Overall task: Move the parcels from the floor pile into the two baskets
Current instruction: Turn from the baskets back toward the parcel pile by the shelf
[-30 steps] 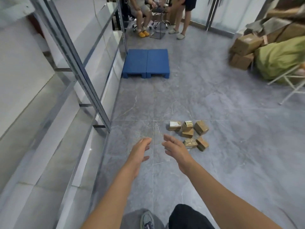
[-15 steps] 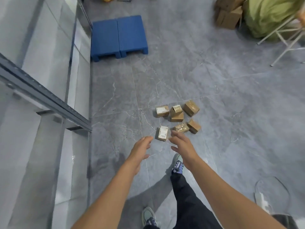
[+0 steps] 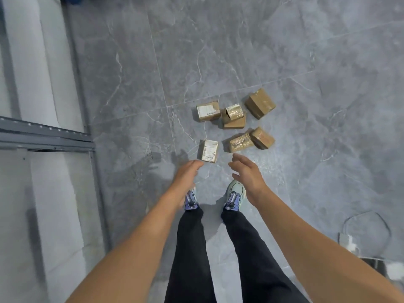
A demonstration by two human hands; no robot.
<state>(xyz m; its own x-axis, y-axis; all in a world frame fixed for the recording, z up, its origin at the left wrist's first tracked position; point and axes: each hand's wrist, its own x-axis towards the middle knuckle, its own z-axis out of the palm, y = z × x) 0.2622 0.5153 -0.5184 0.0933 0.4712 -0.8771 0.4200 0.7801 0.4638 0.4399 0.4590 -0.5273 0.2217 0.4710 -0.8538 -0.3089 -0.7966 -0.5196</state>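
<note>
Several small brown cardboard parcels lie in a loose pile on the grey marble floor ahead of my feet. Nearest is a parcel with a white label (image 3: 208,150). Behind it are another labelled parcel (image 3: 207,111), a taped parcel on a flat box (image 3: 234,116), a plain box (image 3: 260,103), a tape-wrapped parcel (image 3: 241,142) and one more box (image 3: 262,138). My left hand (image 3: 187,174) hovers just below the nearest labelled parcel, fingers relaxed and empty. My right hand (image 3: 246,171) hovers below the tape-wrapped parcel, fingers spread and empty. No basket is in view.
A grey metal frame rail (image 3: 47,137) and a glass partition run along the left. My two sneakered feet (image 3: 235,194) stand just behind the hands. A white charger with a looped cable (image 3: 349,242) lies on the floor at the lower right.
The view has tilted down and moved closer to the pile; the blue pallet and far boxes left the frame. Both hands have lowered toward the nearest parcels, still holding nothing.
</note>
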